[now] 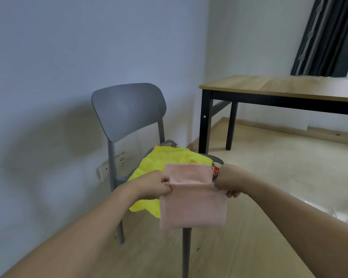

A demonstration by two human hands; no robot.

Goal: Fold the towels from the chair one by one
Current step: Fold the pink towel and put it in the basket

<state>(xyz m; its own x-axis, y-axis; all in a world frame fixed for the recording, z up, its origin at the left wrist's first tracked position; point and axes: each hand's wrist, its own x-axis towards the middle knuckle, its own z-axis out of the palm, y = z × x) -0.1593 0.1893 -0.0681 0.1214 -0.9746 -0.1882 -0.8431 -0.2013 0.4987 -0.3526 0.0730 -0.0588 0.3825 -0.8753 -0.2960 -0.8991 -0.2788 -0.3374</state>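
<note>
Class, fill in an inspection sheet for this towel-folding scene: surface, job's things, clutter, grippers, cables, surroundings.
Surface: grey chair seat, mostly covered by cloth.
Job's things: pink towel held in the air, folded over along its top; yellow towel crumpled on the seat; a red item peeks out behind, too hidden to identify.
Clutter: nothing seen.
Grippers: left hand and right hand each pinch one end of the pink towel's fold.
Cables: nothing seen; wall socket strip with nothing plugged in.
Surroundings: wooden table, dark curtain, wood floor.
</note>
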